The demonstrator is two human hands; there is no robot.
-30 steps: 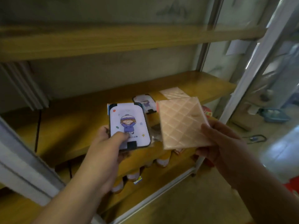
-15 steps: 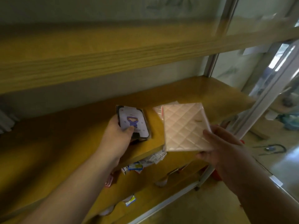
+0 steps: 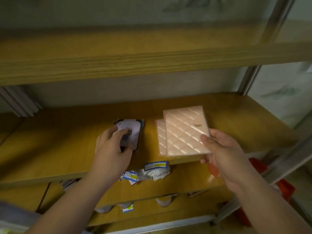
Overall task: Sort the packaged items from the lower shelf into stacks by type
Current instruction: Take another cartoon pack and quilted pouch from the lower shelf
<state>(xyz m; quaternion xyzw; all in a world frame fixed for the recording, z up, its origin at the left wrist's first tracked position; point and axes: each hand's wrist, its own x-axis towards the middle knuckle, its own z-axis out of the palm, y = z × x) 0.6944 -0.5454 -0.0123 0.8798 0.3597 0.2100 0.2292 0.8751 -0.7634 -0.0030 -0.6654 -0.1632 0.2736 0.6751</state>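
Head view, looking down into a wooden shelf unit. Frame is soft with motion blur.

Left hand [image 3: 112, 149]: palm down on the middle shelf [image 3: 59, 146], fingers curled over a white card pack [image 3: 130, 130] with a dark border. Thumb sits on the pack's face, the other fingers along its left edge. Pack lies flat on the shelf or on another like it; edges are too blurred to tell how many are there.

Right hand [image 3: 219, 149]: pinching a pink quilted pack [image 3: 184, 130] at its lower right corner, thumb on top, fingers underneath. The pack is tilted slightly and overlaps a second pink pack [image 3: 160, 137] lying flat on the shelf just to its left. Whether the held pack touches the one below cannot be told.

White pack and pink packs are near each other, with a strip of bare shelf between them.

Lower shelf [image 3: 177, 186]: a loose heap of small packets [image 3: 152, 171] with blue and yellow labels, partly hidden under the middle shelf's front edge. More packets [image 3: 128, 206] show on the level below that.

Upper shelf [image 3: 152, 53] crosses the top of the frame. Grey upright [image 3: 249, 78] at right. Something red [image 3: 285, 190] stands on the floor at lower right, past the shelf frame.
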